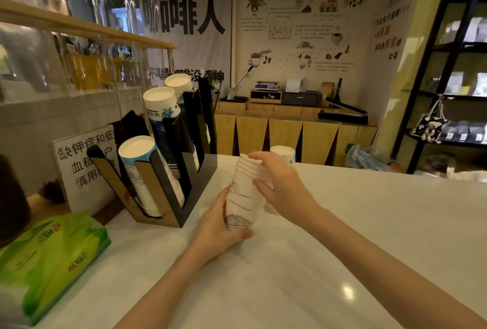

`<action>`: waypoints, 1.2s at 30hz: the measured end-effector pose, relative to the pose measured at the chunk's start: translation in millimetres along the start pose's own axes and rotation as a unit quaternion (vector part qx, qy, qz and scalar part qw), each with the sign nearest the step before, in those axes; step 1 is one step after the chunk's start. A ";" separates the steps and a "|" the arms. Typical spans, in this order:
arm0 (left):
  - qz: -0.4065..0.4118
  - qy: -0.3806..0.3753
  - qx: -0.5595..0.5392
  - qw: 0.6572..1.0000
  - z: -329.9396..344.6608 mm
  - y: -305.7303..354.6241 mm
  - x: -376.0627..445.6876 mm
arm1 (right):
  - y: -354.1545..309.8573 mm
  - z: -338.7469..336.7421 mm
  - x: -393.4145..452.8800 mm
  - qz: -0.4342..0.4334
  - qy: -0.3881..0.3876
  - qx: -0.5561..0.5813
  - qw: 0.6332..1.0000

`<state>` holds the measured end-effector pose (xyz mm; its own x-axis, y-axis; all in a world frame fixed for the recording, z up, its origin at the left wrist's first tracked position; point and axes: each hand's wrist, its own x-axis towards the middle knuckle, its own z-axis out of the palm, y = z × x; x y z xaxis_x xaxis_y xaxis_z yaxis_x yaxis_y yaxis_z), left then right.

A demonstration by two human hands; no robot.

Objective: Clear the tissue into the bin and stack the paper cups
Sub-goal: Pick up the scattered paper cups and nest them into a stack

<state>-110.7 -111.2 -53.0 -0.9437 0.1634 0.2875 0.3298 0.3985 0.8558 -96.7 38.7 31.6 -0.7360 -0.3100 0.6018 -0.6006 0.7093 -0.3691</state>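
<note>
A stack of white paper cups with line drawings is held above the white counter, bottoms up and tilted. My left hand grips its lower end. My right hand wraps the upper end, where several nested rims show. Behind my right hand, another white paper cup stands upside down on the counter, and a further one peeks out under my right wrist. No loose tissue or bin is visible.
A black and wood cup holder with stacks of blue-printed cups stands at the left. A green tissue pack lies at the near left edge. A printed sign leans behind the holder. Black shelves stand at the far right.
</note>
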 end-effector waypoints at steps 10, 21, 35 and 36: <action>0.115 0.243 -0.035 0.962 -36.7 50.4 17.1 | 27.2 -27.4 29.3 0.118 0.187 0.196 0.955; 0.251 0.179 0.051 0.950 -41.6 149.9 94.8 | 68.7 -24.7 22.6 0.265 0.175 0.368 0.874; 0.127 0.103 0.094 0.982 27.4 119.1 150.8 | 105.9 -17.5 20.1 0.479 0.068 0.372 0.792; 0.113 0.096 0.092 0.985 33.2 112.3 148.9 | 108.7 -16.2 18.7 0.493 0.056 0.366 0.788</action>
<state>-213.3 -12.1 71.6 -0.8269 0.1011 0.5532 0.5151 0.5306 0.6731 -170.7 120.2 14.2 -0.9499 0.2489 -0.1888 0.1958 0.0031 -0.9806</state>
